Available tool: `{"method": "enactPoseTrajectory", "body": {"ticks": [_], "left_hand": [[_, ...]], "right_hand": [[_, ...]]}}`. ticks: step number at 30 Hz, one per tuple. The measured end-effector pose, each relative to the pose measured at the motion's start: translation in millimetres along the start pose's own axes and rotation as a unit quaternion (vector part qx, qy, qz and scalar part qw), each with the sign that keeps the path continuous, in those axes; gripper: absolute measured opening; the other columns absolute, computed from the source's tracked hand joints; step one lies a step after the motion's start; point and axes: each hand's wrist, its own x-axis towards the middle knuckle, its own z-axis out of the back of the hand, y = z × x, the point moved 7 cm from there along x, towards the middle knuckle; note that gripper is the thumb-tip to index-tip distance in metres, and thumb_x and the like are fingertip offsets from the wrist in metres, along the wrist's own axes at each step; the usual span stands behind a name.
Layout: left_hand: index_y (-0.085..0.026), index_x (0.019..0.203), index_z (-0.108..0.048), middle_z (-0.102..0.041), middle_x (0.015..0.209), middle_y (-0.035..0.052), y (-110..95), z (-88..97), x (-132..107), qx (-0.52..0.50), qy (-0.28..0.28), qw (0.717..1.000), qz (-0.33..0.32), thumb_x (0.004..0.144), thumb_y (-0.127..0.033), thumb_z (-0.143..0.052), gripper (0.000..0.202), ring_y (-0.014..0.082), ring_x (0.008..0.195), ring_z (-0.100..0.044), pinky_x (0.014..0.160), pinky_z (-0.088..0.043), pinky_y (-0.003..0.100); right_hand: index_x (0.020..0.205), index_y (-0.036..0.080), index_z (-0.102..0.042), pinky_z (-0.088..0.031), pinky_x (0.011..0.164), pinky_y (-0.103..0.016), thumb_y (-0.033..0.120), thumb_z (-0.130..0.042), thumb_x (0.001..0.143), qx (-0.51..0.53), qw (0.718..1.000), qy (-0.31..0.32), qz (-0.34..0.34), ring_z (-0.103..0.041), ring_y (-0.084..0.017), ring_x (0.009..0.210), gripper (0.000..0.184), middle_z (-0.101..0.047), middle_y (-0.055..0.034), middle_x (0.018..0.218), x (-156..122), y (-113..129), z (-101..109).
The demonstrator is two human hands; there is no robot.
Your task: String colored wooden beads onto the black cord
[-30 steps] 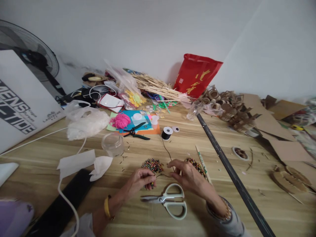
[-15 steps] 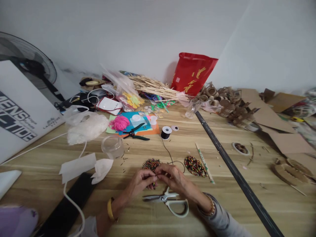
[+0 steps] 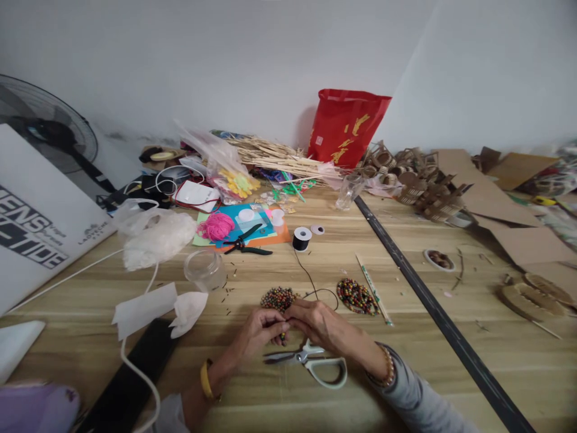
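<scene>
Over the pale wood-grain tabletop (image 3: 252, 403), bare left hand (image 3: 258, 332) met bare right hand (image 3: 322, 326), the right's hold impossible to tell! Pale-handled metal scissors (image 3: 301, 356) lay just nearer, a heap of multicoloured round beads (image 3: 276, 298) just beyond, and the left pinched a few beads (image 3: 283, 338).

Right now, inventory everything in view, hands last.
fan: one, black, left
carton: one, white, left
plastic bag: one, whitish, left
jar: one, clear, left
paper sheets: several, multicoloured, centre left
yarn: one bundle, pink, on sheets
plier-like tool: one, black, on sheets
thread: one spool, black, centre
bead piles: two, multicoloured, centre
scissors: one, white handles, front
tumbler: one, clear, back
sticks: many, tan, back
printed bag: one, red, back
strip: one, black, right
cardboard: several pieces, brown, right
table: one, brown, underneath
other clutter: uncounted, mixed colours, back
left hand: one, bare, front
right hand: one, bare, front
</scene>
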Motion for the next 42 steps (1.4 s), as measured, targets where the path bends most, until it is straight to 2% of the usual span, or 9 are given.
{"method": "enactPoseTrajectory", "body": {"ticks": [4, 9, 15, 20, 28, 33, 42], "left_hand": [[-0.012, 0.064, -0.065, -0.063, 0.056, 0.0015, 4.0, -0.4, 1.5, -0.001, 0.004, 1.0, 0.004, 0.068, -0.052, -0.072, 0.041, 0.0128, 0.051, -0.055, 0.052, -0.041, 0.023], [-0.011, 0.068, -0.066, -0.065, 0.06, 0.0033, 5.5, 0.4, 2.6, -0.004, 0.009, 1.0, 0.004, 0.068, -0.054, -0.072, 0.044, 0.0129, 0.053, -0.055, 0.054, -0.042, 0.023], [-0.011, 0.077, -0.069, -0.066, 0.064, 0.0035, -3.9, 2.6, 1.6, -0.035, 0.007, 0.999, -0.011, 0.07, -0.05, -0.072, 0.04, 0.0133, 0.057, -0.056, 0.057, -0.045, 0.024], [-0.012, 0.086, -0.069, -0.068, 0.068, 0.0034, -0.2, 5.5, 1.3, -0.059, -0.019, 0.998, -0.002, 0.073, -0.051, -0.07, 0.042, 0.0152, 0.059, -0.06, 0.059, -0.048, 0.027], [-0.012, 0.074, -0.067, -0.068, 0.064, 0.0036, 4.9, 2.0, 4.2, -0.049, 0.003, 0.999, 0.013, 0.065, -0.054, -0.075, 0.044, 0.0143, 0.058, -0.059, 0.058, -0.046, 0.025], [-0.013, 0.069, -0.065, -0.066, 0.06, 0.0014, 1.5, -2.8, 5.2, -0.042, 0.006, 0.999, 0.011, 0.06, -0.053, -0.079, 0.044, 0.0127, 0.055, -0.057, 0.056, -0.044, 0.024], [-0.013, 0.07, -0.062, -0.062, 0.058, -0.0005, -4.0, -9.8, 7.5, -0.032, 0.0, 0.999, 0.003, 0.063, -0.048, -0.078, 0.039, 0.0113, 0.053, -0.054, 0.054, -0.043, 0.023]], "right_hand": [[0.092, 0.02, -0.06, -0.041, 0.064, -0.023, 0.01, -0.043, 0.094, -0.032, 0.999, 0.004, 0.012, -0.055, -0.015, 0.072, 0.021, -0.059, -0.0029, 0.086, -1.6, 1.8, -0.7], [0.092, 0.02, -0.058, -0.041, 0.066, -0.024, 0.012, -0.042, 0.096, -0.077, 0.997, 0.002, 0.028, -0.055, -0.016, 0.077, 0.019, -0.06, -0.0042, 0.087, -2.4, 0.9, -1.2], [0.088, 0.02, -0.058, -0.042, 0.066, -0.021, 0.014, -0.044, 0.096, 0.0, 0.999, -0.04, 0.002, -0.057, -0.013, 0.07, 0.018, -0.061, -0.0012, 0.08, -1.9, -6.0, 11.3], [0.089, 0.018, -0.061, -0.039, 0.063, -0.02, 0.011, -0.048, 0.091, 0.036, 0.998, -0.047, -0.022, -0.055, -0.011, 0.065, 0.014, -0.06, 0.0005, 0.075, -1.2, -13.9, 13.7], [0.08, 0.017, -0.061, -0.031, 0.052, -0.018, 0.007, -0.05, 0.084, 0.073, 0.994, -0.054, -0.058, -0.042, -0.009, 0.055, 0.015, -0.048, 0.0048, 0.062, -0.6, -12.4, 16.0], [0.081, 0.017, -0.06, -0.031, 0.054, -0.018, 0.009, -0.052, 0.086, 0.076, 0.995, -0.036, -0.049, -0.043, -0.008, 0.056, 0.012, -0.049, 0.005, 0.064, -1.6, -10.0, 13.8], [0.08, 0.017, -0.057, -0.03, 0.054, -0.018, 0.015, -0.049, 0.092, 0.03, 0.998, -0.046, -0.022, -0.044, -0.008, 0.056, 0.014, -0.05, 0.0043, 0.065, -7.3, -2.5, 23.9]]}}
